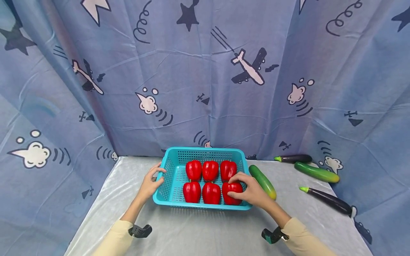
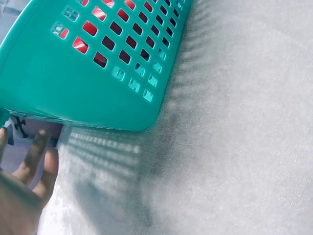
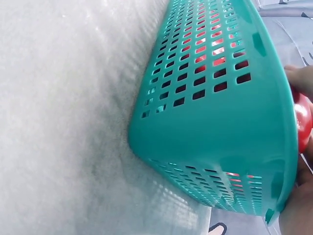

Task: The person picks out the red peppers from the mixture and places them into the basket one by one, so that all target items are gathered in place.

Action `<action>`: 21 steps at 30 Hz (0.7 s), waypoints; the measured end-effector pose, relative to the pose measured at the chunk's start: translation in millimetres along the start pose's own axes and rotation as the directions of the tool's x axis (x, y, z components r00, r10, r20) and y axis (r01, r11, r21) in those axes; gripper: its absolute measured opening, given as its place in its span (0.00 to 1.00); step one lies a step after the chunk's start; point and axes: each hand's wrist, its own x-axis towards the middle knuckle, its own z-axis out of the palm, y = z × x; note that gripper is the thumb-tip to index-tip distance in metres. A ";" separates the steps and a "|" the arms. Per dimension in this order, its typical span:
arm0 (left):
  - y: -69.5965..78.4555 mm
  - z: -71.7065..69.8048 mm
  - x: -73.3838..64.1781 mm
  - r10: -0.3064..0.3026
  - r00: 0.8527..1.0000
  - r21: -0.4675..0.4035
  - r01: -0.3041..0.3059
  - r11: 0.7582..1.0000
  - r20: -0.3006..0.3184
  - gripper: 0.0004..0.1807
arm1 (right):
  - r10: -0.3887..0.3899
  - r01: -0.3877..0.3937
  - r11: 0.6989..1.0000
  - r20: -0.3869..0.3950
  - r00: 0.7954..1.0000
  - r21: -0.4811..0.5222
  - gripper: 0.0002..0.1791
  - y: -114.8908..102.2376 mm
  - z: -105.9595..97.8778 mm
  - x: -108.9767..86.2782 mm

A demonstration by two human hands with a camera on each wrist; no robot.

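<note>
A turquoise plastic basket point(image 1: 169, 206) sits on the table with several red bell peppers, lined up in two rows, inside. At its front right corner my right hand point(image 1: 251, 190) holds a red bell pepper point(image 1: 232, 196) between thumb and fingers. That pepper point(image 3: 303, 120) shows just past the rim in the right wrist view, partly hidden by the basket and fingers. My left hand point(image 1: 149, 185) is at the basket's left side, fingertips by the rim. Its fingers point(image 2: 48, 174) look loosely extended and spread in the left wrist view, gripping nothing visible.
A green zucchini point(image 1: 263, 182) lies close along the basket's right side. Farther right are another zucchini point(image 1: 317, 172) and two eggplants, one at the back point(image 1: 296, 159) and one nearer point(image 1: 330, 201). A patterned blue curtain point(image 1: 192, 89) hangs behind the pale tabletop point(image 1: 198, 231).
</note>
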 end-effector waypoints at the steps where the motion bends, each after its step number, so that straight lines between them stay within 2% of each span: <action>1: -5.0 0.4 0.8 -0.002 1.000 0.003 0.002 1.000 -0.005 0.13 | 0.003 -0.003 1.000 0.003 1.000 0.005 0.19 0.0 0.0 0.1; 5: -22.8 1.3 4.4 -0.004 1.000 0.020 0.004 1.000 -0.021 0.13 | 0.000 0.000 1.000 0.007 1.000 0.014 0.19 1.5 0.3 0.3; 11: -25.6 1.6 5.1 0.006 0.999 0.031 -0.005 1.000 -0.038 0.13 | 0.001 -0.001 1.000 0.007 1.000 -0.015 0.20 -1.8 1.5 0.8; 13: -21.7 2.4 4.6 0.010 0.999 0.034 -0.008 0.999 -0.039 0.13 | 0.009 -0.008 1.000 0.007 1.000 -0.024 0.20 -6.0 1.5 0.9; 16: -4.1 1.0 1.9 -0.001 1.000 0.032 0.002 0.999 -0.020 0.13 | 0.012 -0.012 1.000 0.014 1.000 -0.014 0.20 -19.1 0.2 2.0; 19: 14.2 -1.5 -1.3 -0.018 1.000 0.030 0.018 0.999 0.004 0.13 | 0.010 -0.010 1.000 0.023 1.000 0.011 0.23 -17.8 -1.3 2.0; 21: 18.9 -2.7 -2.2 -0.021 1.000 0.024 0.021 0.999 0.010 0.13 | 0.014 -0.015 0.999 0.031 0.999 0.031 0.27 -11.2 -2.2 1.4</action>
